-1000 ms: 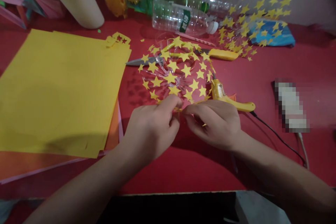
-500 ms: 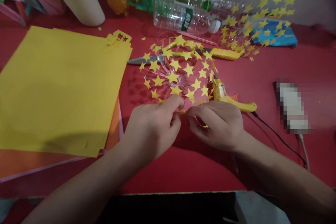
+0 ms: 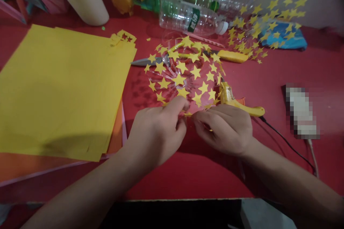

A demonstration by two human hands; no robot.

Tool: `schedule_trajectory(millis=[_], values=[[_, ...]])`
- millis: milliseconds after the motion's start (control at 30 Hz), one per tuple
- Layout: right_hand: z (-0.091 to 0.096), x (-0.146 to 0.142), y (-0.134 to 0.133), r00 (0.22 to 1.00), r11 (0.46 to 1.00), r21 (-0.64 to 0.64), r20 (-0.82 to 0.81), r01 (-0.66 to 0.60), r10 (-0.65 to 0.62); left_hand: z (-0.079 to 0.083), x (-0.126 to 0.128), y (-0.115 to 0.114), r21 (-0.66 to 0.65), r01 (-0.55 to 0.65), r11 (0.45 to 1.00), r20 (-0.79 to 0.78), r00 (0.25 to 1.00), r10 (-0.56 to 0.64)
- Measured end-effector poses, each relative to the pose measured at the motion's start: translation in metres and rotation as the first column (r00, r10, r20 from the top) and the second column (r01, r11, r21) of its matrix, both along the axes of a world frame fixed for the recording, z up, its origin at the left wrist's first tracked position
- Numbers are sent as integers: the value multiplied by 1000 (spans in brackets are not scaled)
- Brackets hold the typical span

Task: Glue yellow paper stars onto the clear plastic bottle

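While reaching over a red table (image 3: 166, 186), close to touching at the fingertips

Bent in at the fingers, left hand (image 3: 158, 128) and right hand (image 3: 227, 128), side by side with a little yellow paper bit (image 3: 188, 114) between the tips. Cannot tell if pinched hard or just touched, with knuckles in the way.

Just past the fingertips, on the side away from the body: a clear plastic fan (image 3: 179, 79) dotted with yellow stars. Round in shape, so without a clear long way. Near rim partly behind both hands, about as close to one as to the other.

On the right of the fan, just beside it, a yellow glue gun (image 3: 227, 94). Tight on that side. At the back, scissors (image 3: 146, 62), seen partly through the clear plastic, blade pointing left; then a yellow-handled tool (image 3: 232, 56). On the left, a stack of yellow paper (image 3: 64, 93) near the left forearm, with a strip of table before the fan. Nearer the body, red table down to the front edge (image 3: 188, 199); likely the easiest way to move. Farther back, a clear bottle (image 3: 177, 15) on its side.
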State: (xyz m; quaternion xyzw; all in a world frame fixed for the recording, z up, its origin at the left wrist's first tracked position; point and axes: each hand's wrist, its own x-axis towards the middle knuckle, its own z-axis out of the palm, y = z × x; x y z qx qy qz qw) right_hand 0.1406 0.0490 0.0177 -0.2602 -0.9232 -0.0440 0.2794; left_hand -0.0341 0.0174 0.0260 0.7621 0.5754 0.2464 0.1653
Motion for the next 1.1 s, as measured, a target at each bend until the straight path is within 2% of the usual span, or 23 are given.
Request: schedule_trajectory(millis=[433,1100], values=[[-2,-1,1,1000,998,54,-9,-11,12,-3,2,-1,26,16,1000,45,999,-17],[-5,1,1,999,997,72,-11,39,-38,2,3,2,-106,-6,994,145,989,22]])
